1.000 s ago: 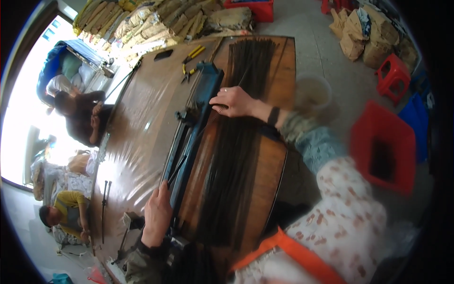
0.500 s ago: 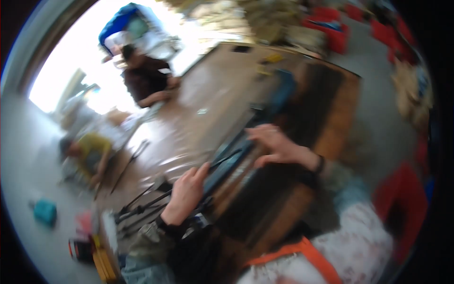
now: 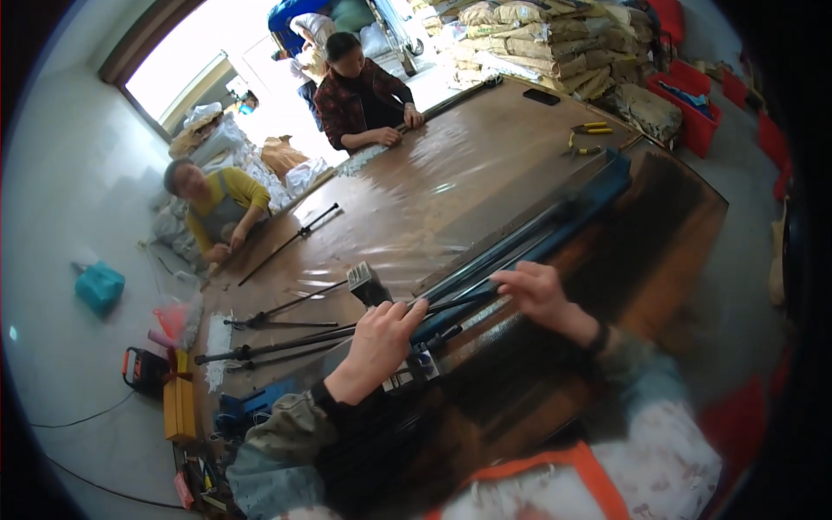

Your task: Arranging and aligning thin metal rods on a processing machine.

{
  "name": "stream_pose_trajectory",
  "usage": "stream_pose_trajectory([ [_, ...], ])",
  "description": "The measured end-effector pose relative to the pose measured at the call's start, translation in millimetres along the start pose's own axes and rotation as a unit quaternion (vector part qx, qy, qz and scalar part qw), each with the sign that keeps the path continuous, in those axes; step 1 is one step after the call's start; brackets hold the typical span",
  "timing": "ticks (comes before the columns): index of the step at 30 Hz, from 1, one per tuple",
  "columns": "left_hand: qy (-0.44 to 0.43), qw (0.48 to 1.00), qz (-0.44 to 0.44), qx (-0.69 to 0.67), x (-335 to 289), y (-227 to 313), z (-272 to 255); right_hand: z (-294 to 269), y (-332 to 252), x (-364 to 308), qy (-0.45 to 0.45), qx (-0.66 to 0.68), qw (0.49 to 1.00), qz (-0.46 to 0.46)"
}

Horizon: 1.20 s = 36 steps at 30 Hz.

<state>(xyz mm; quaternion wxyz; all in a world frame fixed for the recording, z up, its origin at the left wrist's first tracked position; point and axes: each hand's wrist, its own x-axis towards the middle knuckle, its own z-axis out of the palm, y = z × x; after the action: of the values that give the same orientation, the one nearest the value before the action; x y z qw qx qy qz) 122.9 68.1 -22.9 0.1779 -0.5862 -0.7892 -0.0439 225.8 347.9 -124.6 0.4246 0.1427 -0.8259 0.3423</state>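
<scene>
My left hand [image 3: 379, 345] is closed round a slim black rod [image 3: 458, 302], above the near part of the table. The rod slants up to the right, and its far end meets the bent fingertips of my right hand [image 3: 539, 299], which look pinched on it. Beneath both hands runs a long blue metal channel [image 3: 598, 192]. A small grey block-like fixture [image 3: 367, 284] stands just beyond my left hand. Beside that wrist, more black rods with clamp-like joints [image 3: 244, 354] lie on the table. A metal piece [image 3: 414, 371] sits below my left hand.
Two people sit at the table's far edge [image 3: 485, 87], their hands on the edge. A separate black rod [image 3: 290, 243] lies nearer them. Yellow-handled pliers [image 3: 592, 128] and a black phone [image 3: 541, 97] rest farther back. Stacked sacks [image 3: 529, 39] and red bins [image 3: 693, 113] stand behind.
My view has steadied and shifted, so the table sits differently in it. My right hand's spread fingers have drawn in to the rod's end. My left hand keeps its hold.
</scene>
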Motion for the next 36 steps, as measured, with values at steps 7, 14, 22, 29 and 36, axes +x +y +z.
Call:
stream_pose_trajectory([
  [7, 0.132, 0.973, -0.189, 0.024, -67.8, -66.5, -57.1, -12.4, 44.9, -15.6, 0.01, -0.093, 0.996, 0.014],
  [14, 0.202, 0.95, -0.221, 0.085, -115.1, -88.5, -109.5, 106.9, 6.9, 69.1, -0.184, 0.174, 0.958, 0.131],
  [22, 0.116, 0.928, -0.345, 0.081, -221.5, -57.9, -101.2, 194.2, -29.0, 97.4, -0.253, 0.105, 0.958, -0.083],
  [29, 0.135, 0.928, -0.346, 0.024, -230.1, -57.1, -82.9, 209.7, -52.1, 105.4, -0.364, -0.026, 0.912, -0.186],
  [36, 0.039, 0.928, -0.37, 0.03, -220.6, -76.3, -66.7, 65.1, 51.3, 75.2, -0.193, -0.222, 0.934, -0.202],
])
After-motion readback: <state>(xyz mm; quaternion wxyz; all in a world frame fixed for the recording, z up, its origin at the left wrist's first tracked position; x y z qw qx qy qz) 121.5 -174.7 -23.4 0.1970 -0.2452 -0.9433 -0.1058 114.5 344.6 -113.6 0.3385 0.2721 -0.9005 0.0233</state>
